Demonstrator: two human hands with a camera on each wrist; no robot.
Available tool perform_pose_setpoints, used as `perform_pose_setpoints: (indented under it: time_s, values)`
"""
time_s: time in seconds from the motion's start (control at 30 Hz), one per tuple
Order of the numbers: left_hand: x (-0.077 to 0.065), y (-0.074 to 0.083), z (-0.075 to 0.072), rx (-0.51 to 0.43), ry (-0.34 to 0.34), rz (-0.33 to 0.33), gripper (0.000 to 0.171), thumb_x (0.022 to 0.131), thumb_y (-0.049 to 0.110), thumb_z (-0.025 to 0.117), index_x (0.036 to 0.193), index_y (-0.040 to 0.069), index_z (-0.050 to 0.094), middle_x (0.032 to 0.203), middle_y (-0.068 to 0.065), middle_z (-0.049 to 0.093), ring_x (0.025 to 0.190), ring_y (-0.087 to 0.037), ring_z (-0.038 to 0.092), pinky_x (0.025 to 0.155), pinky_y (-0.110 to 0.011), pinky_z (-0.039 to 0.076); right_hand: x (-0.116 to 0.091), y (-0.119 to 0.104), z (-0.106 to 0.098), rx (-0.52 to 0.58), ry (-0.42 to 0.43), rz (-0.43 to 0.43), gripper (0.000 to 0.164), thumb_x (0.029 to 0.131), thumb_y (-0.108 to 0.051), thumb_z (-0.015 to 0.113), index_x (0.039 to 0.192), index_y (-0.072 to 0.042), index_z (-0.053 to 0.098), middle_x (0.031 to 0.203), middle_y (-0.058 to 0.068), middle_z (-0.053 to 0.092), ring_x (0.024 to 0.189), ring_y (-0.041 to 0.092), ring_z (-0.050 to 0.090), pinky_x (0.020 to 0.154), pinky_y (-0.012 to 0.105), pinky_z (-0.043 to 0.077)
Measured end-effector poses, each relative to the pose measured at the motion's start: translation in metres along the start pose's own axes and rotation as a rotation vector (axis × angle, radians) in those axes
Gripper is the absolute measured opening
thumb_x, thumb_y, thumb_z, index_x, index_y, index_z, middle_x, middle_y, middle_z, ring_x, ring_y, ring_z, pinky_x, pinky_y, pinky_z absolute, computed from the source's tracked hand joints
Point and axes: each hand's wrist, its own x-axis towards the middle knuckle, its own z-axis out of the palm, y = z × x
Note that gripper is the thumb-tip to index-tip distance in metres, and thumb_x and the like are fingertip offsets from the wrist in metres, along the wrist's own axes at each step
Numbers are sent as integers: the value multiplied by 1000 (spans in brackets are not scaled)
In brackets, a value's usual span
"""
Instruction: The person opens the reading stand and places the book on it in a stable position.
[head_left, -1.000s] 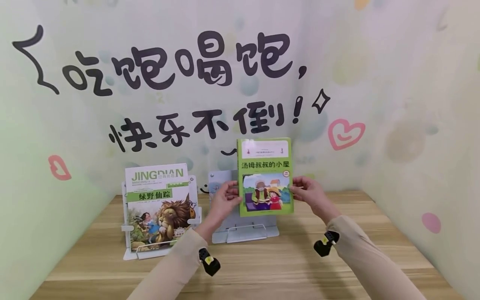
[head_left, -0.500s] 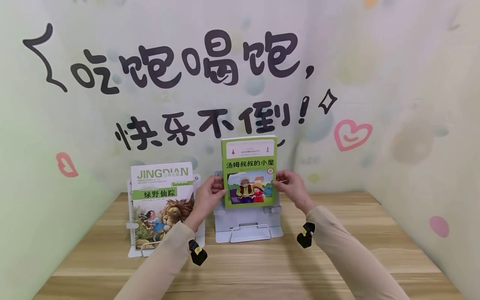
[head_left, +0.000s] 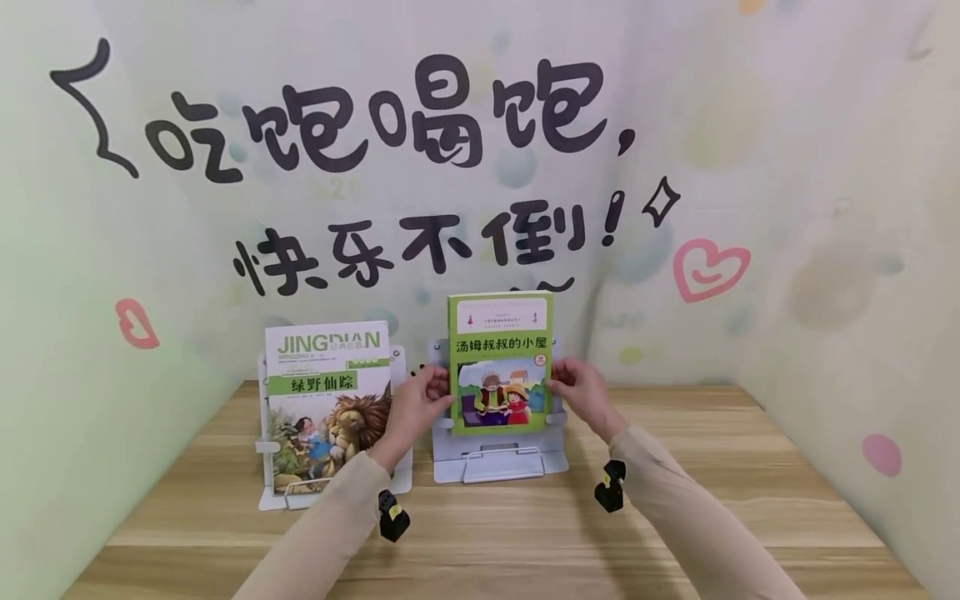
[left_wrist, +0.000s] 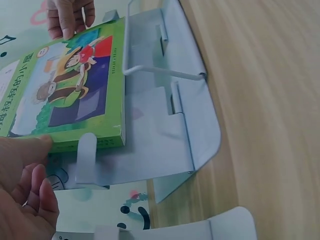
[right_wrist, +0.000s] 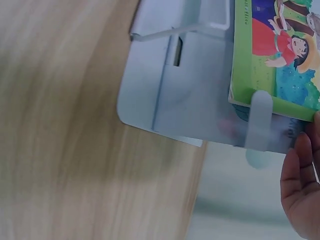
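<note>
A green-edged picture book (head_left: 501,367) stands upright between my two hands, just in front of a pale grey metal book stand (head_left: 453,471). My left hand (head_left: 408,412) holds its left edge with the thumb at the side, while my right hand (head_left: 588,396) holds the right edge. In the left wrist view, the stand's side clip (left_wrist: 86,160) laps over the book's edge. The right wrist view has the other clip (right_wrist: 260,117) over the opposite edge. Below the book's bottom edge, a gap shows above the stand's wire front bar (head_left: 501,479).
To the left, a second book stand (head_left: 264,500) carries a white-topped book with a lion on the cover (head_left: 326,383). Both stands rest on a wood-grain table (head_left: 675,500). Behind is a printed wall (head_left: 750,150) with large black lettering. Small black cameras (head_left: 393,517) are on the wrists.
The book has moved left over the right-hand stand, then down between its side clips. Both hands have travelled with it. The view has shifted slightly.
</note>
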Motion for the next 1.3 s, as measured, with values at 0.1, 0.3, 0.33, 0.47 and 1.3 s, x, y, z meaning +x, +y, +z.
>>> perform_pose_setpoints:
  time_s: [0.1, 0.3, 0.33, 0.47, 1.3]
  values:
    - [-4, -2, 1, 47, -1, 3, 29, 76, 5, 75, 102, 4, 63, 91, -10, 70, 71, -16, 60, 63, -26, 50, -5, 4, 3, -35, 4, -14, 14, 85, 1, 64, 99, 6, 62, 90, 16, 64, 79, 19, 55, 67, 22, 48]
    - [-13, -4, 4, 88, -15, -18, 31, 75, 6, 76, 102, 5, 61, 90, -8, 70, 73, -16, 61, 64, -27, 50, -14, 7, 10, -126, 14, -12, 14, 85, -1, 65, 98, 3, 63, 90, 13, 64, 79, 19, 56, 69, 25, 52]
    - [-14, -4, 4, 95, -18, -18, 31, 75, 6, 76, 102, 6, 61, 89, -8, 71, 73, -16, 61, 64, -28, 50, -15, 7, 11, -140, 18, -9, 14, 85, -2, 66, 98, 3, 63, 90, 13, 65, 79, 19, 56, 70, 26, 53]
    - [-17, -7, 6, 136, -23, -10, 28, 76, 9, 76, 99, 7, 61, 88, -7, 71, 73, -17, 62, 63, -29, 50, -19, 7, 14, -196, 26, -5, 14, 85, -2, 66, 98, 1, 64, 89, 10, 65, 80, 18, 58, 70, 28, 53]
    - [-25, -3, 2, 381, -26, 128, 15, 82, 19, 72, 89, 7, 65, 88, -6, 66, 79, -20, 58, 68, -34, 49, -30, 10, 19, -306, 87, -33, 13, 83, -8, 69, 93, -2, 66, 89, 9, 65, 83, 20, 58, 73, 33, 51]
